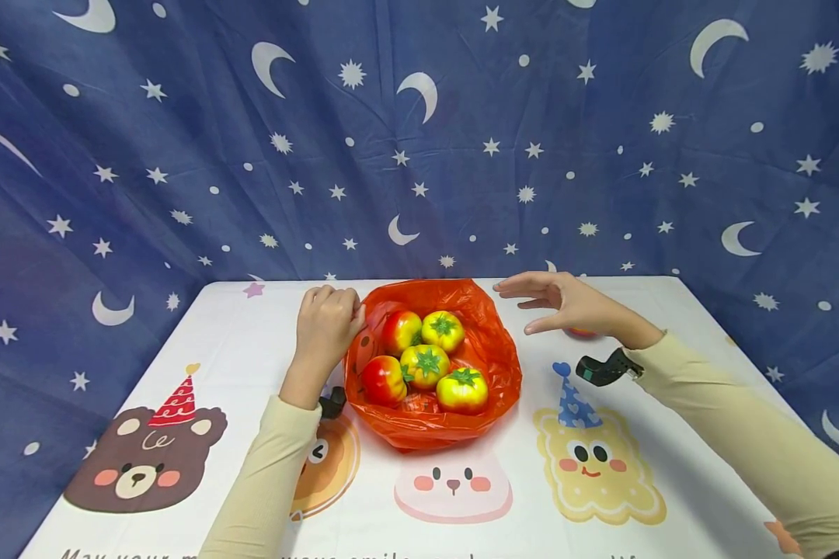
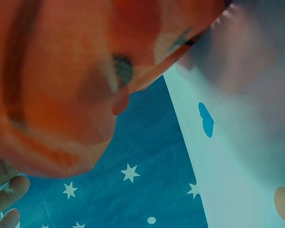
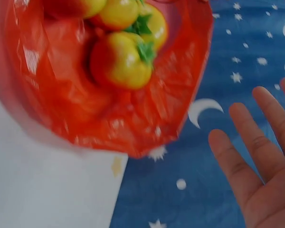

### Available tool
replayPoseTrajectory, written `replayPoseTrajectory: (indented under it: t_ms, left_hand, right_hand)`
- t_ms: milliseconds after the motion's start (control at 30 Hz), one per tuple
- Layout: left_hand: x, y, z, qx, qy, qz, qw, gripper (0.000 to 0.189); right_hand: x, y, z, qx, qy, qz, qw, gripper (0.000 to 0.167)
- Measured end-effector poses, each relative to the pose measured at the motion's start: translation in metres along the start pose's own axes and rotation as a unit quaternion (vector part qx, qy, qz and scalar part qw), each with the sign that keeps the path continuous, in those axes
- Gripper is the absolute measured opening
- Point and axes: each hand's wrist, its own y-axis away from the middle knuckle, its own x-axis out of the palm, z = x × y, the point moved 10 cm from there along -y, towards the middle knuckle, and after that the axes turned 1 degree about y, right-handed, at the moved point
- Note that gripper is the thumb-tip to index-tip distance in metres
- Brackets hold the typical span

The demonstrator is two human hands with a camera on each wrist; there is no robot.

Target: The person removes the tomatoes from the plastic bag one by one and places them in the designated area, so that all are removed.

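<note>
A red plastic bag [image 1: 492, 365] stands with its mouth spread wide on the table. Inside it lie several red-and-yellow tomatoes [image 1: 463, 390] with green leafy tops. At the bag's left rim my left hand [image 1: 327, 322] has its fingers curled and pinches the edge of the plastic. My right hand [image 1: 555, 301] is held in the air off the bag's right side, fingers spread and nothing in them. In the right wrist view that hand's straight fingers [image 3: 256, 152] show beside the bag. The bag's wall fills much of the left wrist view.
Partly hidden behind the right wrist, a red round object [image 1: 582, 333] rests on the table. The white tablecloth [image 1: 252, 365] carries printed cartoon figures. A blue curtain [image 1: 461, 210] with moons and stars hangs at the table's far edge and along its sides.
</note>
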Motion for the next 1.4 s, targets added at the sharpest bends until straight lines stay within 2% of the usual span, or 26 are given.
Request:
replayPoseTrajectory:
  t_ms: [333,700,867,1233,1400]
  left_hand:
    - [0.001,0.000,0.000,-0.001,-0.004,0.008,1.0000,0.014]
    - [0.000,0.000,-0.001,-0.001,-0.005,0.008,1.0000,0.013]
    - [0.001,0.000,-0.001,-0.003,-0.006,0.013,0.9999,0.013]
    - [0.003,0.000,0.000,-0.005,-0.009,0.018,0.9998,0.013]
    - [0.002,0.000,-0.001,-0.003,-0.008,0.012,0.9999,0.014]
  right_hand:
    - [0.046,-0.017,0.003,-0.024,-0.062,0.090,0.9938,0.065]
    - [0.084,-0.023,-0.015,0.007,-0.102,0.180,0.9783,0.067]
    - [0.093,-0.026,-0.023,0.014,-0.109,0.196,0.9745,0.066]
    - [0.104,-0.029,-0.048,0.097,-0.113,0.208,0.9668,0.057]
    - [0.107,-0.027,-0.054,0.120,-0.155,0.211,0.9576,0.057]
